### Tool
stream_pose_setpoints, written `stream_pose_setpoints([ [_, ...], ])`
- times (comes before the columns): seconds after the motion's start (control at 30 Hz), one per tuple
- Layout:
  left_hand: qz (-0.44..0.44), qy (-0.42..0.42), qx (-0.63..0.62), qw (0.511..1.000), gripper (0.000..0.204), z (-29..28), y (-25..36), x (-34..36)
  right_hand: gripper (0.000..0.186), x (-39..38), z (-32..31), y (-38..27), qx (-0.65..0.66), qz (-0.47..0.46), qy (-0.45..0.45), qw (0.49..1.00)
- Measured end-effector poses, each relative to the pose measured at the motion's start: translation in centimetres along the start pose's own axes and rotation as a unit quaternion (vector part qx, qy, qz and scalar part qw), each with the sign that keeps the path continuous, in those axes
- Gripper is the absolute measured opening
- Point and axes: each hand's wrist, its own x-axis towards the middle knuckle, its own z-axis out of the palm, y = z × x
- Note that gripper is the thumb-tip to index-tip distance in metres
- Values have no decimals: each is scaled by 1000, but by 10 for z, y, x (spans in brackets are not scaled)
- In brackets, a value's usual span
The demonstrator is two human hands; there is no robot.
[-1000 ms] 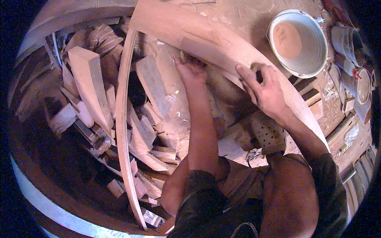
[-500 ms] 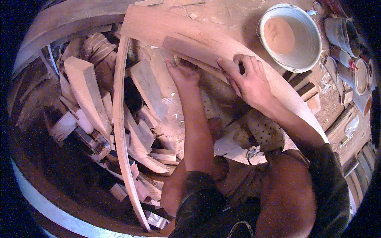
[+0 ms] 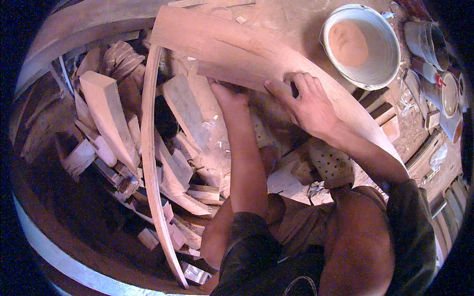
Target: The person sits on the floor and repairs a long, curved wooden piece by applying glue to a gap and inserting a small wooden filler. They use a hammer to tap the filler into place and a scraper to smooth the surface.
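Note:
A long curved wooden plank [image 3: 252, 42] arcs from the upper middle down to the right, meeting a thin curved strip [image 3: 149, 138] near its far end. A shorter flat wooden piece [image 3: 229, 71] lies along the plank's inner edge. My left hand [image 3: 229, 98] is under that piece, with fingers wrapped round something mostly hidden by the wood. My right hand [image 3: 301, 103] grips the short piece and plank edge from above, fingers bent, thumb side toward the middle.
Wood offcuts [image 3: 106, 118] pile at the left inside a dark curved rim [image 3: 74, 256]. A pale bucket with tan powder [image 3: 380, 54], metal cans [image 3: 424, 42] and a bottle with a red nozzle [image 3: 422, 69] stand at the right. My sandalled foot [image 3: 328, 160] and knees are below.
The view has shifted slightly since a second ago. Over the last half second the short piece has slid a little leftward, and my right hand has moved slightly left with it.

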Motion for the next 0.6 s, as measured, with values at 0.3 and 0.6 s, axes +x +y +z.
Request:
stream_pose_setpoints([
  [0.3, -12, -10, -1, 1000, 79, 12, -2, -3, 54, 0, 0, 5, -14, -18, 13, 1000],
  [0.6, -30, 51, 38, 998, 82, 9, 3, -12, 54, 7, -4, 14, -23, 14, 13, 1000],
])
